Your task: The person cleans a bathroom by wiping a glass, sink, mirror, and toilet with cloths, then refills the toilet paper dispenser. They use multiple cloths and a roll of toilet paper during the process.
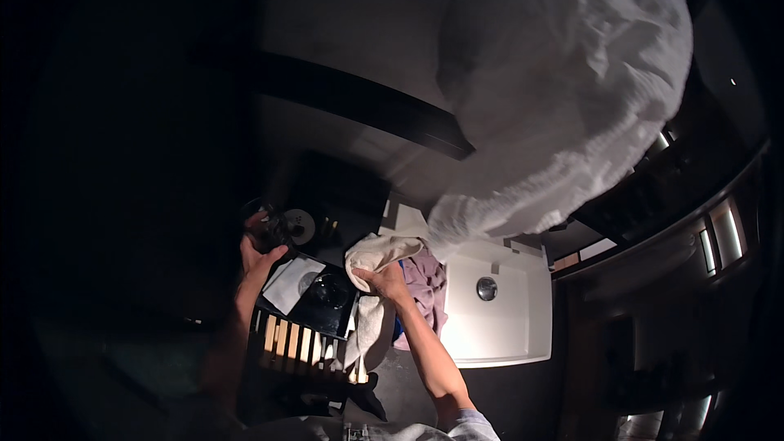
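Observation:
My left hand (260,257) is closed around a dark, transparent glass vessel (264,226) at the left, beside a pale round disc (299,226). In my right hand (384,280) is a bunched cream cloth (380,254); its lower end (370,324) hangs down past the counter edge. A mauve cloth (427,288) lies just right of that hand, along the left side of a white sink (496,331). Between my hands, a white sheet of paper or cloth (291,282) and a clear round glass object (331,291) rest on a dark surface.
The sink has a metal drain (487,288). Light wooden slats (288,340) stand below the dark surface. A large, crumpled whitish fabric or sheet (569,86) fills the upper right, reaching down to the sink's back edge. Much of the left is too dark to make out.

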`<act>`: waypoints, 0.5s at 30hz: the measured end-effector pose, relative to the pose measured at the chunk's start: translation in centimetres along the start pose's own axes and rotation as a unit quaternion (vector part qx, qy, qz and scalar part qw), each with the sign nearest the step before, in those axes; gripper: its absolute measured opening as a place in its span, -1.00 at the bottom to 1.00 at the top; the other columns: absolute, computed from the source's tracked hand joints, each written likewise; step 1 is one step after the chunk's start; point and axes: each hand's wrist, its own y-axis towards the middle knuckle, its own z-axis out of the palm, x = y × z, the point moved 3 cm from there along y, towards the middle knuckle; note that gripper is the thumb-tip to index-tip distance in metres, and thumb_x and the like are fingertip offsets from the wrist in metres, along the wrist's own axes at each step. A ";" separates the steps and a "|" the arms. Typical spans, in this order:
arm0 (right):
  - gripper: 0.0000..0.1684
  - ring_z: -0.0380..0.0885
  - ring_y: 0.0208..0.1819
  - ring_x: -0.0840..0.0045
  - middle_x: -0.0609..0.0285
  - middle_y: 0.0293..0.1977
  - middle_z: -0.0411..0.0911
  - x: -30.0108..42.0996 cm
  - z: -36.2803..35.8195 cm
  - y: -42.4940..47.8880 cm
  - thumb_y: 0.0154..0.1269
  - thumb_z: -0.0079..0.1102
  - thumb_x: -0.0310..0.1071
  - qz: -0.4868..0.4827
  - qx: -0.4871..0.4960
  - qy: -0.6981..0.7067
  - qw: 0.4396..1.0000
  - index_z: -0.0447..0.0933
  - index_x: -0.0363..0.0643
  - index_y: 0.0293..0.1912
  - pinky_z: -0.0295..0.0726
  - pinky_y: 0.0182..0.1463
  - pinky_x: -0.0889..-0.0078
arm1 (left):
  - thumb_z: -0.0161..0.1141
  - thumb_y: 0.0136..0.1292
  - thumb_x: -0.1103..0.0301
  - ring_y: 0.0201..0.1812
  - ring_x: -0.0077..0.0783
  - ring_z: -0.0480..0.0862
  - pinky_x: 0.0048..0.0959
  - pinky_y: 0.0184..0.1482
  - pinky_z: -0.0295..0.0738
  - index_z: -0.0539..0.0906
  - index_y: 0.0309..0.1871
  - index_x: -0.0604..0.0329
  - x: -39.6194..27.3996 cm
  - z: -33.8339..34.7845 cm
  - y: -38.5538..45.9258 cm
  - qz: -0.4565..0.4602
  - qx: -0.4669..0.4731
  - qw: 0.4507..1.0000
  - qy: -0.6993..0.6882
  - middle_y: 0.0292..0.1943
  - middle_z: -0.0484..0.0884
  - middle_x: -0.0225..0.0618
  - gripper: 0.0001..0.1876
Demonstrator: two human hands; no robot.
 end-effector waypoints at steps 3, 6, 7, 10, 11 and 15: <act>-0.18 0.48 0.05 0.38 0.08 -0.01 0.51 1.1 0.6 0.0 -0.11 0.56 -0.23 -0.115 0.015 -0.031 0.993 0.38 -0.30 0.12 0.42 0.17 0.32 | 0.40 -0.08 0.27 0.12 -0.38 0.45 -0.37 0.19 0.34 0.31 0.27 0.24 3.7 -1.8 0.4 -0.044 -0.038 0.997 0.043 0.07 0.46 -0.26 -0.21; -0.14 0.44 0.09 0.39 0.09 0.04 0.47 0.8 1.0 -0.1 -0.12 0.56 -0.22 -0.048 0.008 0.014 0.999 0.34 -0.29 0.15 0.39 0.21 0.33 | 0.37 -0.02 0.37 0.09 -0.39 0.47 -0.41 0.18 0.36 0.31 0.27 0.25 5.1 -1.9 0.1 -0.052 -0.050 0.997 0.003 0.07 0.48 -0.27 -0.27; -0.14 0.44 0.09 0.39 0.09 0.04 0.47 0.7 1.0 0.1 -0.13 0.57 -0.22 -0.049 0.012 0.056 0.997 0.35 -0.29 0.14 0.39 0.21 0.33 | 0.36 -0.01 0.39 0.08 -0.40 0.48 -0.42 0.17 0.36 0.31 0.26 0.25 5.2 -1.9 0.0 -0.059 -0.053 0.997 -0.009 0.07 0.49 -0.27 -0.28; -0.16 0.46 0.06 0.42 0.13 0.01 0.49 2.5 1.0 0.7 -0.16 0.58 -0.27 -0.063 0.026 0.073 0.995 0.36 -0.28 0.12 0.42 0.18 0.36 | 0.34 0.02 0.42 0.07 -0.41 0.49 -0.42 0.17 0.37 0.32 0.25 0.27 4.7 -2.0 -0.3 -0.053 -0.061 0.997 -0.009 0.05 0.50 -0.27 -0.31; -0.18 0.47 0.04 0.42 0.15 0.00 0.50 3.0 1.4 0.6 -0.15 0.58 -0.28 -0.027 0.050 0.142 0.988 0.37 -0.27 0.11 0.42 0.17 0.36 | 0.34 0.02 0.40 0.08 -0.41 0.48 -0.42 0.17 0.37 0.32 0.25 0.28 4.4 -2.2 -0.5 -0.052 -0.062 0.997 -0.016 0.05 0.50 -0.27 -0.32; -0.15 0.50 0.05 0.43 0.15 0.01 0.50 -1.5 -1.1 2.1 -0.13 0.57 -0.30 0.012 0.036 -0.028 0.999 0.33 -0.25 0.15 0.45 0.16 0.38 | 0.34 0.05 0.36 0.12 -0.35 0.50 -0.40 0.21 0.35 0.32 0.25 0.30 2.1 -2.6 -1.5 -0.048 -0.048 0.997 -0.029 0.09 0.51 -0.19 -0.33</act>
